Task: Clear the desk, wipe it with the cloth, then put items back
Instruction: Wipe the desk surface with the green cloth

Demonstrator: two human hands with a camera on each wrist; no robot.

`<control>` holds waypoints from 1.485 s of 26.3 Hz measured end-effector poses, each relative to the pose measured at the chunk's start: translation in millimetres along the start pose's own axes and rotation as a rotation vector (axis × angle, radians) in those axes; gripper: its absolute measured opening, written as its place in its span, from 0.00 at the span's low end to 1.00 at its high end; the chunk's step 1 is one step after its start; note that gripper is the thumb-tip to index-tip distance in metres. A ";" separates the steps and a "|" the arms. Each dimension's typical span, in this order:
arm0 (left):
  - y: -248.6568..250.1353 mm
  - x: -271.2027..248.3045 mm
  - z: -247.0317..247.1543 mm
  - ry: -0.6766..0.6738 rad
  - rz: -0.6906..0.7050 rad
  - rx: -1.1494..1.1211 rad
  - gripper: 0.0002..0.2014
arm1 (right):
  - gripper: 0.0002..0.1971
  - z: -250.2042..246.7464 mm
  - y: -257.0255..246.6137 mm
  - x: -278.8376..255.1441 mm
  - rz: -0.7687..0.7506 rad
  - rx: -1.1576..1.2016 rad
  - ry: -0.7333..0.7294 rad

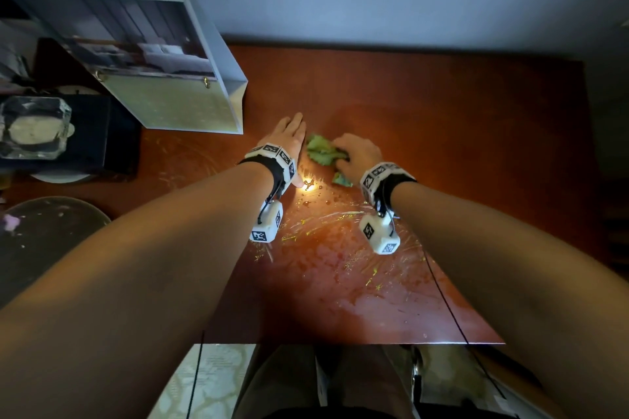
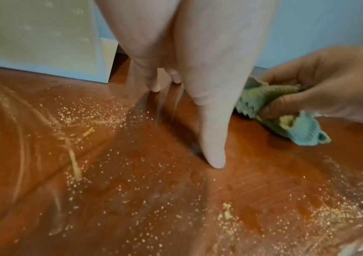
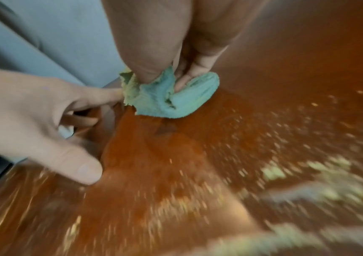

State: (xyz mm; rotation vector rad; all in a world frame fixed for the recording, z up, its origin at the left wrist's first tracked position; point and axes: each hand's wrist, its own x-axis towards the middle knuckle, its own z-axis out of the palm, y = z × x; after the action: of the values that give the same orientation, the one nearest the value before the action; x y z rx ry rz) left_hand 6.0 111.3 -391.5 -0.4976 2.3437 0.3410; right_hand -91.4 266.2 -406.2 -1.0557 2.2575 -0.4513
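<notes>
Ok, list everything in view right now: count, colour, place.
desk: one, reddish-brown, centre, wet in patches
cloth: one, green-blue, bunched on the desk
crumbs: many, yellowish, scattered over the near desk
calendar: one, pale, standing at the desk's back left
clear container: one, transparent, far left, off the desk
left hand: flat, fingers straight, touching the desk beside the cloth
right hand: grips the cloth
</notes>
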 end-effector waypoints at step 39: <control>-33.8 -17.6 22.6 0.079 -0.144 -0.093 0.66 | 0.15 19.2 -47.6 17.9 -0.172 -0.152 -0.027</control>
State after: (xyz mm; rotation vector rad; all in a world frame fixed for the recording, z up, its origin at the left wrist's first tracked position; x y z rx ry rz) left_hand 46.1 94.1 -399.0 -0.7329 2.3590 0.3690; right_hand -60.7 221.5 -402.4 -1.3328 2.2148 -0.3369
